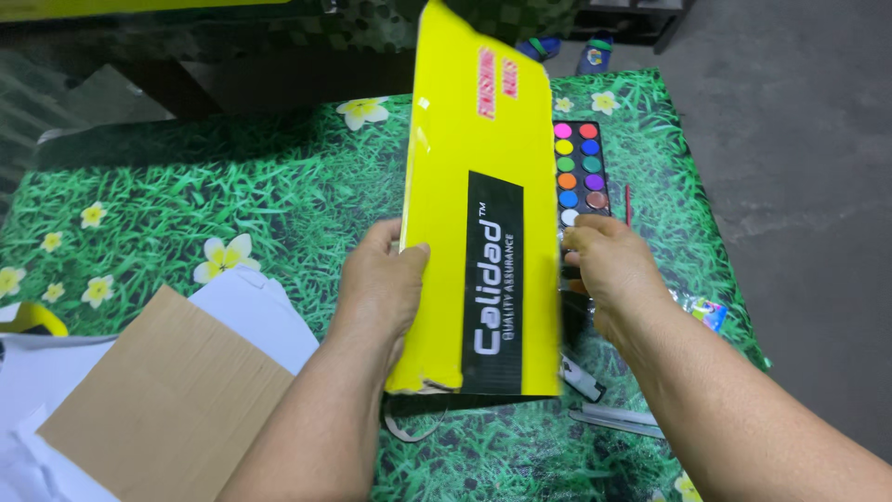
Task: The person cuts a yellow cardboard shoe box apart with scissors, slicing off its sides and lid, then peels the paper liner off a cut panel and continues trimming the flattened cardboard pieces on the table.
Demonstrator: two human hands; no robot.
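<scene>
Yellow cardboard box panel [474,195] raised upright mid-table, gripped at its left edge by left hand [383,284], steadied from the right by right hand [609,265], fingers curled behind. Watercolour palette [581,172] beyond; brown cardboard [167,400] near left.

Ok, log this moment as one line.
left hand: grips yellow cardboard sheet edge | right hand: at sheet's right edge | behind: watercolour palette | surface: grass-print table cover

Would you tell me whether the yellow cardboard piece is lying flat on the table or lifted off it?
Lifted: the yellow cardboard piece stands tilted up, gripped by the left hand and right hand.
</scene>
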